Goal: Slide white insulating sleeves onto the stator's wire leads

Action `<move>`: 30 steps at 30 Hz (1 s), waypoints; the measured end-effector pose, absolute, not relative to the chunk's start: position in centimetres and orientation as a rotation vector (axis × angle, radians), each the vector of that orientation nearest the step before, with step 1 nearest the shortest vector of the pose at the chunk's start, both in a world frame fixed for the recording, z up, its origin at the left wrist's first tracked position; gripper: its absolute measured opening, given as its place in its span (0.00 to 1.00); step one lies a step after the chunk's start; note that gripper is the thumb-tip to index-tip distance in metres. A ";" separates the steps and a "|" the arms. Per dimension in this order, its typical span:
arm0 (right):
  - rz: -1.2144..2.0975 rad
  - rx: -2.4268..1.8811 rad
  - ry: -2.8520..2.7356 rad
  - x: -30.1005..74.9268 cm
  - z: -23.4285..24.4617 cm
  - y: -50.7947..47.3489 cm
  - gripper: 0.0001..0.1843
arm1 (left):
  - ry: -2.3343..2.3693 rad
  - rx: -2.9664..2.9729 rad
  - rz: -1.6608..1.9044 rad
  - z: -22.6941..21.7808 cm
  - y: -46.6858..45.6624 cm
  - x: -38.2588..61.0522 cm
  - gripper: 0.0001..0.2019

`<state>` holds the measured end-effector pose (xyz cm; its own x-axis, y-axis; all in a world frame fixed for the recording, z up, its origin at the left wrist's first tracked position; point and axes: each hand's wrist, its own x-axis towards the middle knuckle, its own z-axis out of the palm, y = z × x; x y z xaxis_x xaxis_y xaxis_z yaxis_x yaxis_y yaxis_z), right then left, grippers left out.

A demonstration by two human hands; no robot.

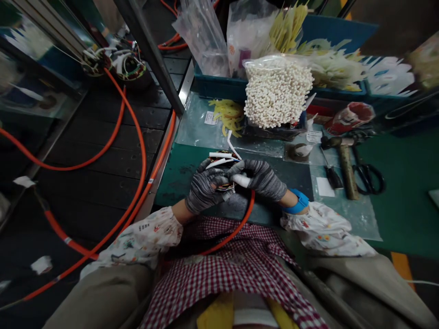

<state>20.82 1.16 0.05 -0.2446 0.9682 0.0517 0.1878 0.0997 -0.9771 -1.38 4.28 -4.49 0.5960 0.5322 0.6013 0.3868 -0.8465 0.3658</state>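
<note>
A wound motor stator (222, 171), with copper windings and white-sleeved leads, sits low over the bench in front of me. My left hand (207, 187), in a grey striped knit glove, is wrapped round its left side. At its right edge my right hand (259, 178), gloved the same way, closes its fingers on the stator beside the leads; the fingertips are partly hidden. White sleeves (221, 162) lie across the top, and one bent sleeve (233, 144) sticks up behind. A short white piece (241, 180) shows at my right thumb; whether it is tape or tubing I cannot tell. An orange cable (245, 217) runs below.
Behind stands a bundle of thin white tubes (277, 93) by blue bins (219, 84) of strips. To the right lie a hammer (348, 169), a screwdriver (332, 176) and black scissors (370, 178). Orange cables (142, 155) loop at left towards other wound stators (128, 66).
</note>
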 end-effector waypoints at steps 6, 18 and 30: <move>1.191 -0.989 -1.800 21.4 -2.2 -0.2 0.10 | 0.808 2.591 1.048 -4.3 4.1 -1.4 0.08; 0.742 -1.095 -1.826 17.7 -3.0 0.9 0.16 | 0.776 2.684 0.954 -4.3 4.5 -1.8 0.09; 0.696 -1.420 -1.992 21.4 -3.7 5.0 0.32 | 0.647 3.121 1.012 -3.2 6.5 -6.6 0.21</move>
<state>21.37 5.00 -3.71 -0.2574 0.9526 0.1624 0.6445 0.2945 -0.7056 -6.61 6.46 -3.15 0.7445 0.2965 0.5981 0.4183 -0.9055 -0.0717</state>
